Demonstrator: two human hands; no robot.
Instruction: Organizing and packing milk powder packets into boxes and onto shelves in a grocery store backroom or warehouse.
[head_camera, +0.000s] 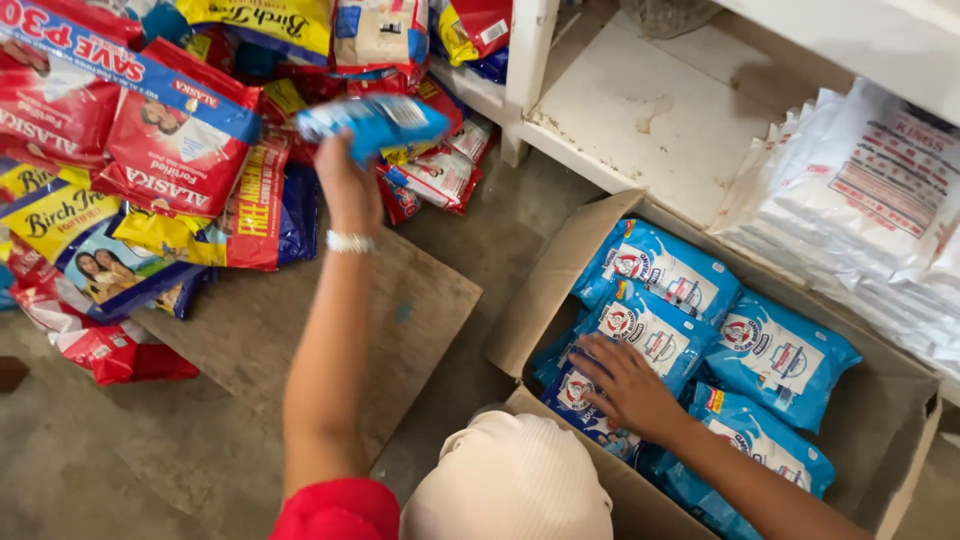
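My left hand (345, 190), with a white bracelet at the wrist, is raised over the pile at the back left and grips a blue packet (372, 122). My right hand (625, 385) reaches into an open cardboard box (560, 270) at the right. Its fingers lie spread on top of one of several blue and white packets (655, 330) packed flat inside. It touches that packet without lifting it.
A heap of red, yellow and blue pouches (170, 150) covers the floor at the left. A worn wooden board (400, 310) lies between the heap and the box. A white shelf (650, 110) holds stacked white bags (860, 210) at the right. A rounded white ribbed cloth (510, 485) is at the bottom.
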